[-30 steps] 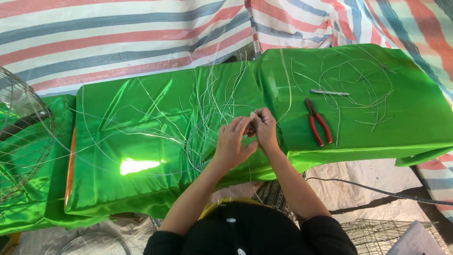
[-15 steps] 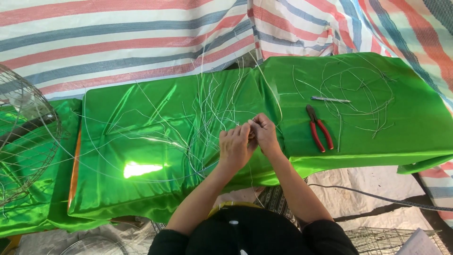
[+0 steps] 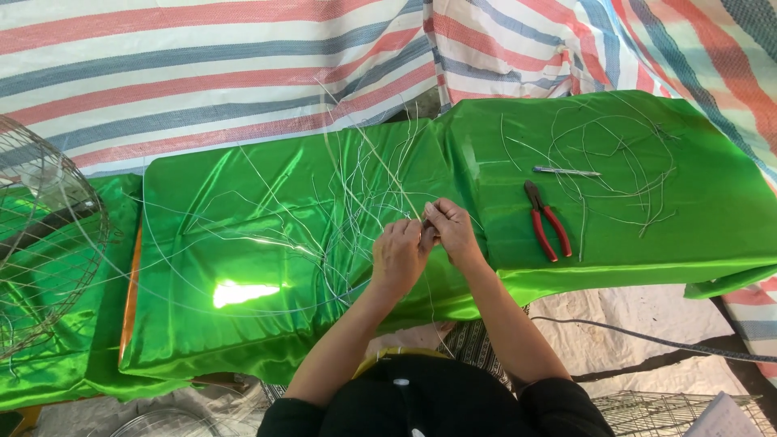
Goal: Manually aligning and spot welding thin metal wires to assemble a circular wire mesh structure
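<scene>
Left hand point(image 3: 398, 255): back of hand up, fingers curled, tips pinched together toward 1 o'clock.
Right hand point(image 3: 450, 231): just at 1 o'clock of the left hand, fingers bent, tips meeting the left fingertips.
Forearms: bare, both rising from 6 o'clock and converging at the hands.
Upper arms: in dark sleeves at the lower edge.

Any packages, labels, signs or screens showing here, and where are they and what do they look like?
None that I can make out: no package, label, sign or screen.
Only a pale sheet corner at the bottom right, too cropped to tell what it is.
Otherwise both hands, left hand and right hand, pinch thin wires over the green cloth, with red-handled pliers lying to the right.
</scene>
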